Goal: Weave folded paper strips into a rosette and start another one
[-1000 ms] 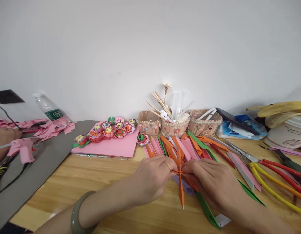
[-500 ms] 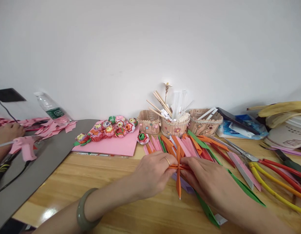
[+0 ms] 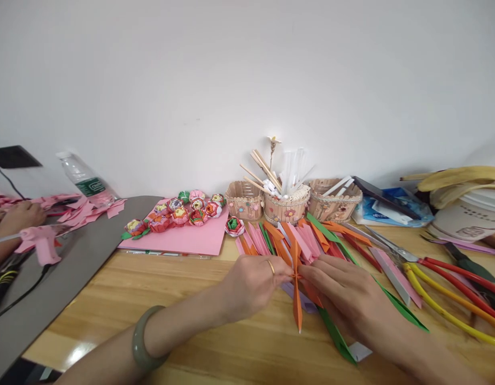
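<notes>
Between my two hands, over the wooden table, are folded orange paper strips (image 3: 297, 302) that cross at one point. My left hand (image 3: 251, 283), with a ring and a green bangle on its arm, pinches the crossing from the left. Its fingertips are closed. On the other side, my right hand (image 3: 347, 294) grips the orange paper, partly hiding it. Behind and below my hands lie folded pink strips (image 3: 309, 243), a green strip (image 3: 338, 337) and a purple strip (image 3: 301, 300).
Paper flowers (image 3: 180, 215) lie on a pink sheet (image 3: 191, 240). Three small baskets (image 3: 287, 209) stand by the wall. At right are scissors (image 3: 400, 252) and yellow-handled pliers (image 3: 432, 297). At left, another person's hand (image 3: 21, 218) is near a pink glue gun (image 3: 41, 245) and a bottle (image 3: 83, 179).
My right hand has shifted slightly right and opened out flatter over the orange paper. The vertical orange strip now leans a little. At far left, the other person's hand has moved slightly right.
</notes>
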Available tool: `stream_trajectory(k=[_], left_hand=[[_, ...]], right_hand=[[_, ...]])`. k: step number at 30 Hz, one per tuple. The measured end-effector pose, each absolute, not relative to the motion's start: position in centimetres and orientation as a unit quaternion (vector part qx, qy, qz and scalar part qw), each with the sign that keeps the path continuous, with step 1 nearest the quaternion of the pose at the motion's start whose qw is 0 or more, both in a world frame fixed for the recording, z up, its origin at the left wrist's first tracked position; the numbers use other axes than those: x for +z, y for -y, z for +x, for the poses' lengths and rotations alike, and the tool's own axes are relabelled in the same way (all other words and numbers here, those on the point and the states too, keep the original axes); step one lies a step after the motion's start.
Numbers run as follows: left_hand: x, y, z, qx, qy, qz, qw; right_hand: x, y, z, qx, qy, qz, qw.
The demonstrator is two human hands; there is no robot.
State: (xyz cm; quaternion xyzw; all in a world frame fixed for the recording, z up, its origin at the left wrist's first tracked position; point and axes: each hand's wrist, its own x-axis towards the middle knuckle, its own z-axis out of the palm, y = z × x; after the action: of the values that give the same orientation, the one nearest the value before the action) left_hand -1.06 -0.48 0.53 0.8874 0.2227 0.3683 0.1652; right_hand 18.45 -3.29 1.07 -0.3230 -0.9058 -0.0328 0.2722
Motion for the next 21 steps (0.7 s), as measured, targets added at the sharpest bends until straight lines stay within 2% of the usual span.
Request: stream_trajectory(k=[2,6,14,21], left_hand=[[0.5,-0.1,-1.2,0.359,-0.256,0.876,0.196],[0.2,-1.5,-1.7,0.349,-0.255,0.89,0.146],[-1.4,-2.5,-3.5,0.365,-0.258,0.884,0.135],[-0.7,-2.4,-3.0,0.388,-0.307,0.851,0.172]], right_hand=[[1.0,2.8,18.7,-0.02,0.902,-0.35,0.251],[0.9,1.8,19.3,-0.007,0.897,-0.383,0.221],[1.2,1.7,19.1,-0.023,0.9,-0.37,0.229],[1.5,1.8,18.6,-0.011,0.885,-0.389,0.256]])
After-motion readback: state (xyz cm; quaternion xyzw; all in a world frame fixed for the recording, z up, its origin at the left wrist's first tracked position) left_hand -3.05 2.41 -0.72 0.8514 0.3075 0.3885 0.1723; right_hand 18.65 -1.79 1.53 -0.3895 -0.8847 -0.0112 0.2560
